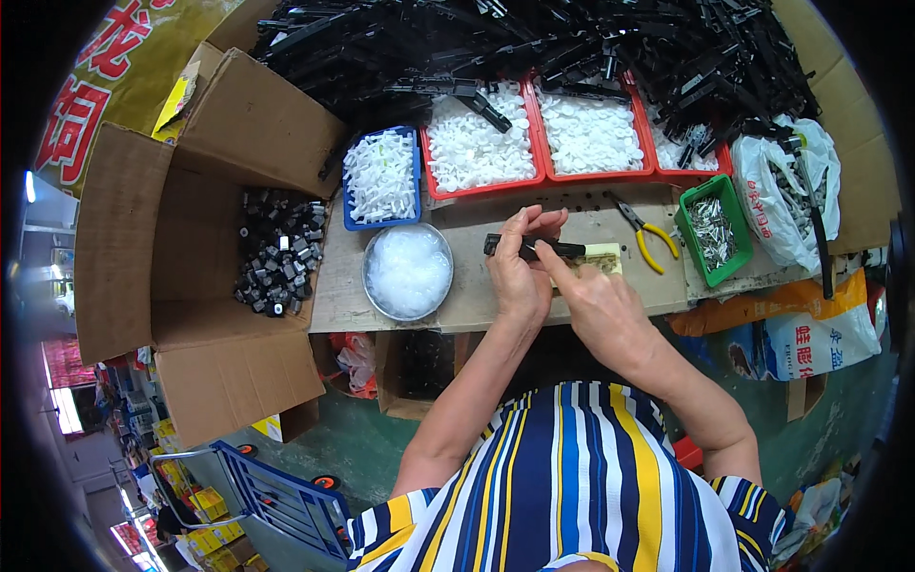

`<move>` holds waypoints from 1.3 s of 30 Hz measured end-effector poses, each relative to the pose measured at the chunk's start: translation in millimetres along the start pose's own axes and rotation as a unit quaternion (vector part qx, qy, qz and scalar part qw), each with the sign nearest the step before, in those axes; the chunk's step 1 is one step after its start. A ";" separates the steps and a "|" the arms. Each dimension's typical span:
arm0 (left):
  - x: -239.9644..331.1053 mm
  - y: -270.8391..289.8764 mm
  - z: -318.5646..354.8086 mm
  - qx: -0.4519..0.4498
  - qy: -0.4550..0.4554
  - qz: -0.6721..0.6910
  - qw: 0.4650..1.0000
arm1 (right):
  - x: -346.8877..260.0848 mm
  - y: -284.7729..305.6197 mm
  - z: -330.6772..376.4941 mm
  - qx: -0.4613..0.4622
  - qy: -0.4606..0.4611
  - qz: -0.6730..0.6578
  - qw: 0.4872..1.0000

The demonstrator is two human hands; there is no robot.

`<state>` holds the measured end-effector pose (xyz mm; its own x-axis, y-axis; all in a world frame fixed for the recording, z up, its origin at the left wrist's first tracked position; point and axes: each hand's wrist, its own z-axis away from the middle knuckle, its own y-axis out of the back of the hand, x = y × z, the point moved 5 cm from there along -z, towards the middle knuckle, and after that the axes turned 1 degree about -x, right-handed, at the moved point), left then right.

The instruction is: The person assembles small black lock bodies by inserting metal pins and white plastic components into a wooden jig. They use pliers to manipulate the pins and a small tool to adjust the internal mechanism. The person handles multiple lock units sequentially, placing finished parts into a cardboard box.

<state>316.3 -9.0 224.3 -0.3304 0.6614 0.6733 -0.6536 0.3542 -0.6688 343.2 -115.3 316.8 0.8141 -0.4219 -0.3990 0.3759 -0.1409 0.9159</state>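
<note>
My left hand (519, 272) grips a slim black plastic bar (562, 249) that lies level over the wooden bench (477, 305). My right hand (600, 300) meets it from the right, with the forefinger and thumb pinched at the bar's middle; what those fingertips hold is too small to tell. A yellowish block (602, 255) lies under the bar's right end.
A round metal bowl of clear bits (408, 271) sits left of my hands. Behind stand a blue tray of white pieces (381, 177), red trays of white caps (477, 143), yellow-handled pliers (648, 234), a green bin of metal parts (713, 229) and a heap of black bars (534, 48). An open carton of finished black parts (281, 253) is at the left.
</note>
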 end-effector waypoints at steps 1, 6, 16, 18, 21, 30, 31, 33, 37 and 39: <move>0.4 0.4 0.6 0.000 -0.004 -0.014 1.000 | -2.7 -2.9 1.1 0.007 -0.005 0.018 1.000; 6.6 -4.9 5.2 0.008 -0.016 -0.040 0.999 | -2.3 -14.0 1.7 0.022 -0.012 -0.018 1.000; 2.4 -4.5 9.1 -0.005 -0.013 -0.008 1.000 | -8.0 -7.3 0.9 0.029 -0.031 -0.035 0.998; 0.0 -2.9 8.3 -0.028 -0.014 -0.045 0.999 | -10.5 2.0 1.2 -0.023 -0.027 0.005 0.999; 0.0 -4.0 13.9 -0.034 -0.001 -0.002 0.999 | 13.2 14.4 -16.6 -0.068 0.047 -0.075 0.994; -3.2 2.2 5.4 -0.150 0.034 -0.015 0.988 | 25.4 29.1 -34.9 -0.145 0.123 -0.104 0.976; -2.0 -0.1 6.6 -0.153 0.043 -0.011 0.987 | 24.3 32.1 -34.6 -0.139 0.120 -0.098 0.978; -3.1 -1.1 6.6 -0.165 0.063 0.008 0.984 | 21.3 36.5 -34.6 -0.128 0.114 -0.084 0.982; -1.0 -4.2 3.1 -0.211 0.079 0.024 0.974 | 30.3 33.9 -38.3 -0.167 0.106 -0.126 0.972; 0.6 -4.9 4.5 -0.217 0.090 0.027 0.972 | 39.1 32.5 -44.6 -0.189 0.112 -0.165 0.962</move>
<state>316.2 -13.3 229.4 -0.2054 0.7782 0.5935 -0.2769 0.5355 -0.7979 407.0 -96.4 329.0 0.6817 -0.2012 -0.7034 0.7298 0.1189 0.6733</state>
